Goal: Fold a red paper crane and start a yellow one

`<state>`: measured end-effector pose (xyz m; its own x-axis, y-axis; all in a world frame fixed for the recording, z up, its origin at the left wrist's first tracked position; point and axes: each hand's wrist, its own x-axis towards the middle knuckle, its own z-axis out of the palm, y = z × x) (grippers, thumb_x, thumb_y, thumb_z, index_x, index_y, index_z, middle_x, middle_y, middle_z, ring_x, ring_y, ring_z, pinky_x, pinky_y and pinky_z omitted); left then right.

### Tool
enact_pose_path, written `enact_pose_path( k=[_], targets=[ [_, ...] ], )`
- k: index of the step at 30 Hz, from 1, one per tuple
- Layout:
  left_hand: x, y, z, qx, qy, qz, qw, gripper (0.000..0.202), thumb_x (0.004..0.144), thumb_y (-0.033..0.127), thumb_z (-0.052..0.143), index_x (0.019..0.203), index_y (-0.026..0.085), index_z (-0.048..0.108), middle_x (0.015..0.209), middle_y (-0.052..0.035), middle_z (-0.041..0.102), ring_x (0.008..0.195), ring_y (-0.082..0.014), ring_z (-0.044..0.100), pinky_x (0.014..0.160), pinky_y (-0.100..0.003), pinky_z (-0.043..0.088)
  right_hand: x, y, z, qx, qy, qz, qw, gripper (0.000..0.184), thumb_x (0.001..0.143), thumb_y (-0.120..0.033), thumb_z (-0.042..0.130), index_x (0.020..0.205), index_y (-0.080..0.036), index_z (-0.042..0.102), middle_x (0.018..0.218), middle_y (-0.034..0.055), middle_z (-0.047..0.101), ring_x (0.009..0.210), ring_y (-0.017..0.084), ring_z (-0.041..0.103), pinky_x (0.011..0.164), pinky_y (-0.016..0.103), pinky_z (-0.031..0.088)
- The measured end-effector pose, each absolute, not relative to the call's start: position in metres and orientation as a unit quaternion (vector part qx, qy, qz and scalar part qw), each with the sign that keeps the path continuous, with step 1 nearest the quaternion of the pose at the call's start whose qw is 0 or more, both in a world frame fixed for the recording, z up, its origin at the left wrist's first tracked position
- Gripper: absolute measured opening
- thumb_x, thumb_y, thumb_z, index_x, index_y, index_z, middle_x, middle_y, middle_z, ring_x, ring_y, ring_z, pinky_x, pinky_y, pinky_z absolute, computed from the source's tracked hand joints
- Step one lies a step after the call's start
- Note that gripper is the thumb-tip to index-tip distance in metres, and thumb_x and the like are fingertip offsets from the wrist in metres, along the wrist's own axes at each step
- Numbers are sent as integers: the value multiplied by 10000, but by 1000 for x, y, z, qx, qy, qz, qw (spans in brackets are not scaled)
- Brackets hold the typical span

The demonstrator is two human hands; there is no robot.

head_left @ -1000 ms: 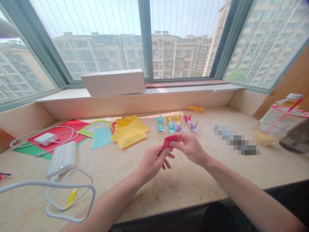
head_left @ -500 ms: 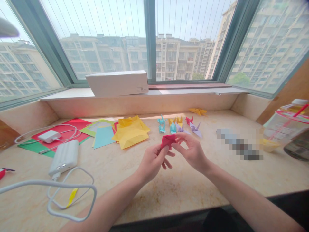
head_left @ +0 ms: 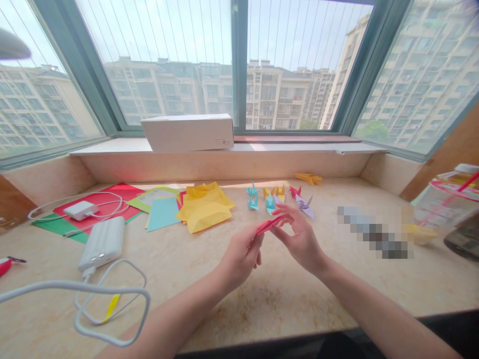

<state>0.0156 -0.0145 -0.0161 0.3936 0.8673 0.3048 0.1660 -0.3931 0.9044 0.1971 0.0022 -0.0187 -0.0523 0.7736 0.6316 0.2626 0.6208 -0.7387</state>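
Currently both hands hover just above the stone counter (head_left: 284, 294), sharing 1 red folded paper (head_left: 267, 225). The left hand (head_left: 241, 255) pinches the paper's lower end between thumb and fingers. The right hand (head_left: 301, 238) grips the upper end with its fingertips, its other fingers loosely spread. The paper shows edge-on between them, slanting up toward the right hand. Just beyond the right hand's fingertips stands a cluster of small paper cranes (head_left: 271, 198). Beyond the left hand lies a yellow paper pile (head_left: 206, 208), and well to its left a white power bank (head_left: 102, 242).
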Motion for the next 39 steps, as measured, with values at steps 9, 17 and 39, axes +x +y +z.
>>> enact_pose_path(
  k=[9, 17, 39],
  targets=[
    [5, -5, -12, 792, 358, 475, 140, 483, 965, 144, 409, 1435, 247, 450, 958, -63, 520, 868, -186, 551, 815, -349, 517, 193, -3, -14, -360, -691, 386, 495, 672, 830, -364, 722, 1413, -245, 409, 1021, 71, 696, 823, 190, 652, 781, 359, 542],
    [7, -11, -11, 804, 350, 437, 202, 564, 962, 260, 470, 1505, 270, 321, 1072, -94, 518, 805, -170, 550, 635, -278, 551, 191, -5, -13, -304, -623, 469, 548, 583, 859, -369, 689, 1381, -268, 448, 1122, 87, 689, 899, 201, 688, 864, 394, 552],
    [9, -7, -19, 733, 308, 509, 329, 349, 985, 293, 452, 1309, 308, 581, 983, -49, 502, 694, -108, 532, 493, -190, 526, 193, -6, -6, -314, -608, 441, 581, 277, 853, -324, 682, 1116, -261, 622, 1074, 58, 730, 1018, 226, 684, 896, 376, 547]
  ],
)
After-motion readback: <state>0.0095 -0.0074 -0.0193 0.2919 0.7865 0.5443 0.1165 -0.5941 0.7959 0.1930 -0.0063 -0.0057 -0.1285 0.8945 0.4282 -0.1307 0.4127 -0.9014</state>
